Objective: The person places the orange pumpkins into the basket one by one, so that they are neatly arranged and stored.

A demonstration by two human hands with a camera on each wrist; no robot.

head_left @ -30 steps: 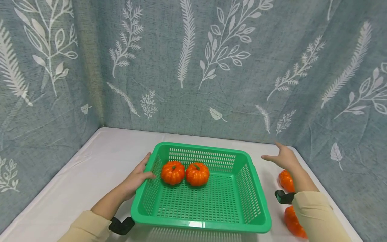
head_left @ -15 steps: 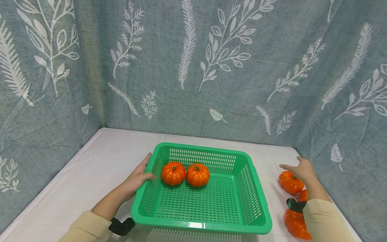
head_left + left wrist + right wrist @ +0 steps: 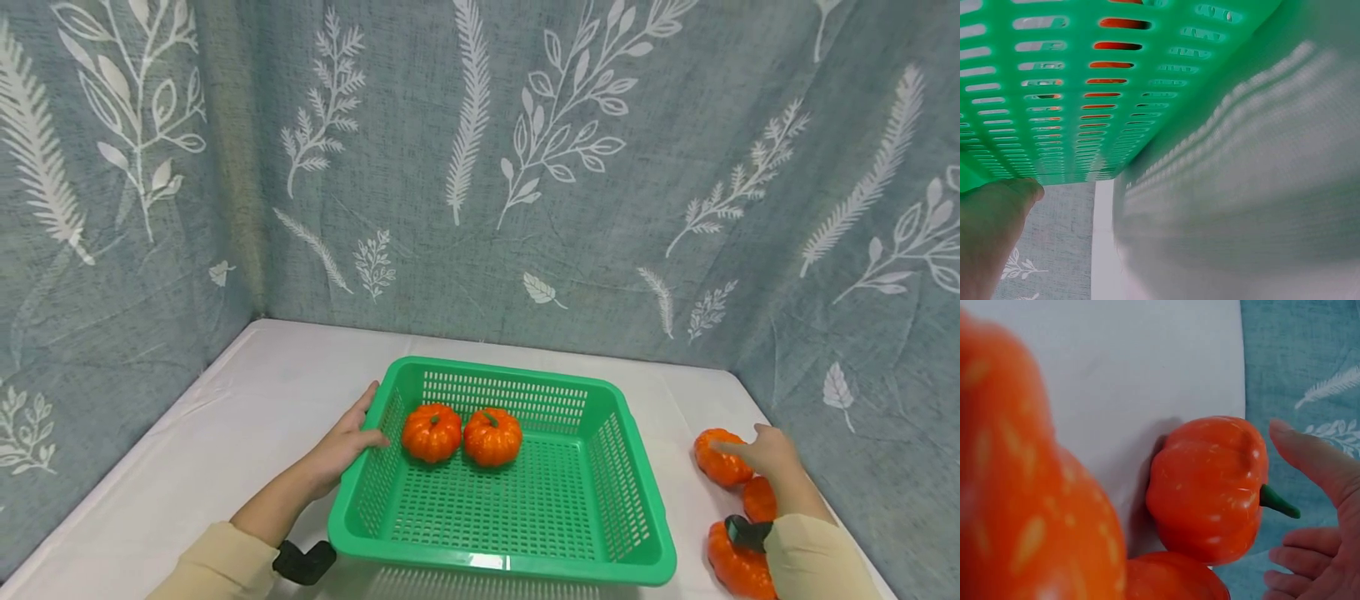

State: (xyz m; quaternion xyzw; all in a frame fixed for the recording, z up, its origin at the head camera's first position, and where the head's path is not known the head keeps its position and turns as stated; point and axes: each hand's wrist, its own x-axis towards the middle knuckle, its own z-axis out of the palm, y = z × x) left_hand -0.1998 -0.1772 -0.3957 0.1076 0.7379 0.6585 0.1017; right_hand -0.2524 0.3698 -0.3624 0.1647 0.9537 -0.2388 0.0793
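Fingers [image 3: 1300, 560] parted from thumb [image 3: 1310, 456], right hand [image 3: 776, 457] near pumpkin [image 3: 1207, 490], stem [image 3: 1277, 502] showing only in right wrist view, left hand [image 3: 341, 448] gripping basket [image 3: 577, 569]

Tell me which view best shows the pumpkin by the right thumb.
The right wrist view: the pumpkin appears close up, its green stem pointing toward the right hand. The head view shows it smaller, partly covered by that hand, with no stem visible. The left wrist view doesn't show it.

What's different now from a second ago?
The right hand moved right and lower in the head view, to the farthest pumpkin outside the basket; its grip holds nothing yet. The left hand stays on the basket's rim, two pumpkins inside unmoved.
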